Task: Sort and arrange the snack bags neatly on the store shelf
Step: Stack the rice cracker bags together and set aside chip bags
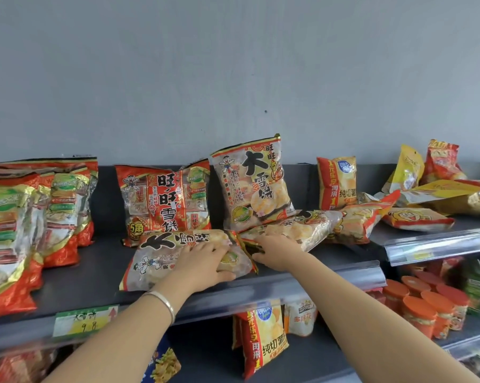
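A rice-cracker bag [161,255] lies flat on the dark top shelf [95,275]. My left hand [202,262] grips its right end, thumb under the edge. A second flat rice-cracker bag [307,225] lies to the right, and my right hand [274,251] holds its left end. Behind them one matching bag [254,186] stands upright against the back panel, with a red rice-cracker bag [164,200] standing to its left.
A row of red bags [37,217] stands at the left. An upright chip bag [336,182] and a loose pile of yellow and red bags [426,200] fill the right. Orange-lidded tubs [426,308] and more chip bags [263,335] sit on the lower shelf. A price tag [85,320] hangs on the shelf edge.
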Motion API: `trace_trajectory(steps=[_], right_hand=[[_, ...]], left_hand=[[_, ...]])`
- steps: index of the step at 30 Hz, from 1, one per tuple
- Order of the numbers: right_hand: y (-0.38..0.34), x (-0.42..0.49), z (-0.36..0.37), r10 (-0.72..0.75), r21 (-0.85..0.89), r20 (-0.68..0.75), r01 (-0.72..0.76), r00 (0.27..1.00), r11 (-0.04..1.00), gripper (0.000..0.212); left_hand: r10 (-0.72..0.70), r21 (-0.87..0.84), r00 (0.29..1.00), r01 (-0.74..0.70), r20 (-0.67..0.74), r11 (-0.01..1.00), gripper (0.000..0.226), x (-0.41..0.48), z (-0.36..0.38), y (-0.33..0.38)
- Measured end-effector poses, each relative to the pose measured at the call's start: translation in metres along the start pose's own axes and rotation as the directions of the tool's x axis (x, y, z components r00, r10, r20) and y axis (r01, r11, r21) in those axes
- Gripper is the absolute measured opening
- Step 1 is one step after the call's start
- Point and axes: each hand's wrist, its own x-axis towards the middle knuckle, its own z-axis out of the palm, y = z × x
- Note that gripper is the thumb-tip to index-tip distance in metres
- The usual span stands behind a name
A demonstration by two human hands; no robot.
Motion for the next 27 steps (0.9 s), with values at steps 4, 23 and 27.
trace_trajectory(steps=[4,23,27], right_hand=[[-0.009,0.0,0.002,0.073,0.065,-0.064,-0.069,0.995,0.996,0.034],[-0.073,0.016,0.013,0.261,0.909,0.237,-0.309,0.936,0.279,0.032],[-0.061,0.006,0.001,0.214,0.748,0.062,-0.187,0.975,0.637,0.012]], left_hand=[[0.031,0.076,0.997,-0.026,-0.065,0.997,0.063,0.0,0.002,-0.003],[0.102,-0.062,0.975,-0.116,-0.196,0.991,0.056,-0.041,-0.001,-0.037],[0.059,-0.063,0.995,-0.064,-0.079,0.996,0.042,-0.033,-0.003,-0.038]])
